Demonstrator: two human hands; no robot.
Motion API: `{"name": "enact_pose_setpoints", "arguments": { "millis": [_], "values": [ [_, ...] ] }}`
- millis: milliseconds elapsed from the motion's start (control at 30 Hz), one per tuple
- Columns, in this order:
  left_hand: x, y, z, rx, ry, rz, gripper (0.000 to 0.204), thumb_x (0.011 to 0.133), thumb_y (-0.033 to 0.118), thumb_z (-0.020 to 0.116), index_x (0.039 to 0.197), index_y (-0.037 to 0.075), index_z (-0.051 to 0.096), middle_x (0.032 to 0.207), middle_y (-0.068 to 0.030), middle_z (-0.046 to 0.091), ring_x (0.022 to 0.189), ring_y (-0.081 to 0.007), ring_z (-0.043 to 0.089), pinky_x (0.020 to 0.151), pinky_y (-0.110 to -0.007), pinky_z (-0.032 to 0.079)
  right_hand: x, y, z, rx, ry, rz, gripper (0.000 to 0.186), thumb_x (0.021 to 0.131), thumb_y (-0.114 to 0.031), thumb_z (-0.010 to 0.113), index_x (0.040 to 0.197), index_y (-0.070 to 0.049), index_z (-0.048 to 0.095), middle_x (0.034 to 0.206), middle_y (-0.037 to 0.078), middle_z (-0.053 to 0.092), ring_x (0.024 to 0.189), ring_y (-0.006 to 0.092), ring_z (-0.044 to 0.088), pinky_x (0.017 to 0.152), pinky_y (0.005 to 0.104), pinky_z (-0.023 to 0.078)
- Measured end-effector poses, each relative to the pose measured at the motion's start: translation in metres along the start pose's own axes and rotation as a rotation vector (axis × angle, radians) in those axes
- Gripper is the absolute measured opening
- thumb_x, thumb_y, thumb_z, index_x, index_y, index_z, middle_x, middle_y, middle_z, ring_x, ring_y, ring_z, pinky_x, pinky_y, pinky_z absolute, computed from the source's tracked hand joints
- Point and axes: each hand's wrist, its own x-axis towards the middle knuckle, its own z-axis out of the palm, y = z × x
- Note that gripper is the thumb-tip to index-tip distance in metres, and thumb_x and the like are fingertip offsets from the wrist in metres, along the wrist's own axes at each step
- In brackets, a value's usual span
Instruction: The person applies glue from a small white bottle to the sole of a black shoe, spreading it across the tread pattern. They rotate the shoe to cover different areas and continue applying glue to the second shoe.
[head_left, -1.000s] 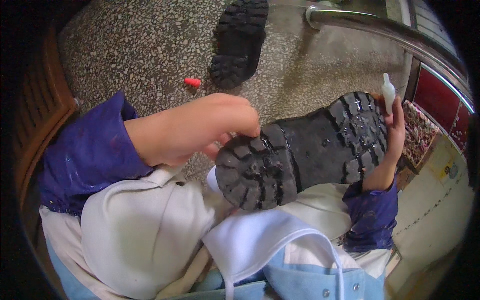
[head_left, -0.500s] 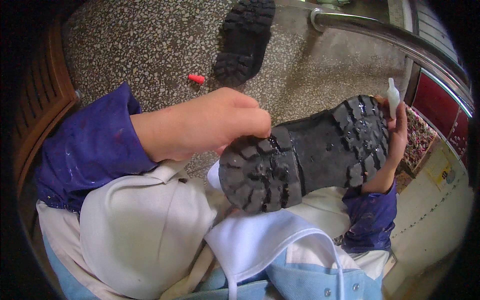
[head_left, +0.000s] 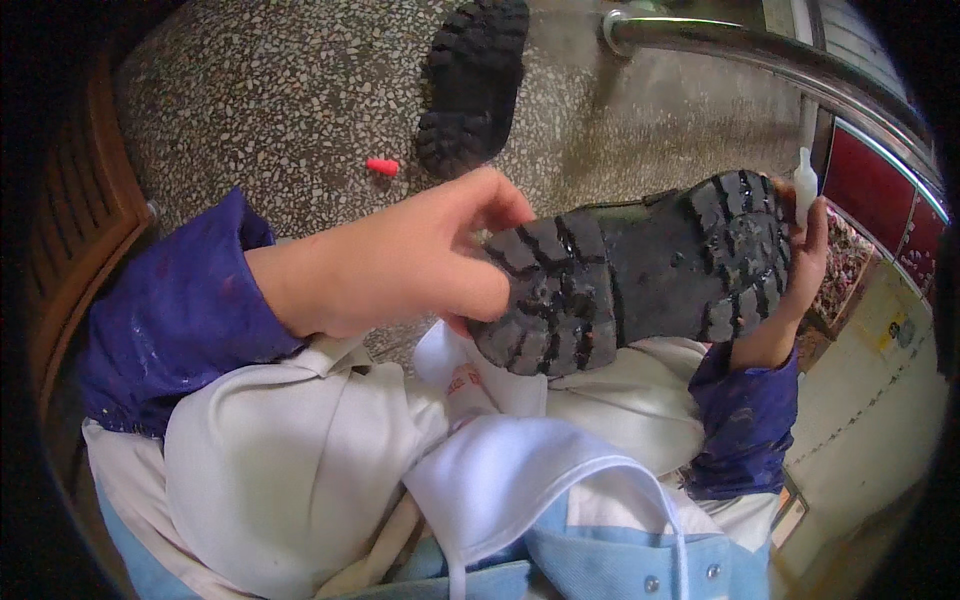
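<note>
A black shoe (head_left: 655, 270) is held up in front of me, its lugged sole turned toward me with wet, shiny streaks along the treads. My left hand (head_left: 435, 255) grips the left end, thumb on the sole and fingers at the edge. At the other end, my right hand (head_left: 806, 260) is wrapped round the shoe, mostly hidden behind it. A whitish pointed nozzle (head_left: 804, 190) sticks up beside the right fingers; whatever it belongs to is hidden.
Another black lugged sole (head_left: 470, 90) lies on the speckled floor (head_left: 270, 100), near a small red cone-shaped cap (head_left: 382, 167). A slatted wooden piece of furniture (head_left: 85, 230) stands at left. A metal rail (head_left: 740, 48) crosses the upper right. White cloth (head_left: 300, 450) covers my lap.
My left hand has shifted from pinching the shoe's upper edge to gripping its left end. The shoe has moved slightly up and right, with the nozzle.
</note>
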Motion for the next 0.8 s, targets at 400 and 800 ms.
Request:
{"name": "enact_pose_setpoints", "arguments": {
  "millis": [400,800],
  "values": [
    [0.000,0.002,0.006,0.227,0.035,0.036,0.066,0.065,0.000,0.067,0.122,0.003,0.034,0.111,-0.0050,0.045,0.104,-0.0122,0.048,0.092,-0.027,0.042,-0.007,0.000,0.005,-0.101,0.063,-0.080,0.040,0.098,-0.030,0.045,0.117,0.004,0.054,0.108,0.018,0.063,0.098,0.0237,0.061,0.090,0.0348,0.046],
    [0.003,0.000,0.008,0.375,0.150,0.051,0.062,0.064,0.003,0.067,0.118,0.002,0.037,0.103,-0.0038,0.048,0.098,-0.0106,0.045,0.086,-0.024,0.039,-0.028,0.000,0.050,-0.006,0.027,0.076,0.042,0.094,-0.040,0.049,0.101,0.000,0.061,0.098,0.013,0.065,0.090,0.0245,0.064,0.081,0.0375,0.052]
  ]
}}
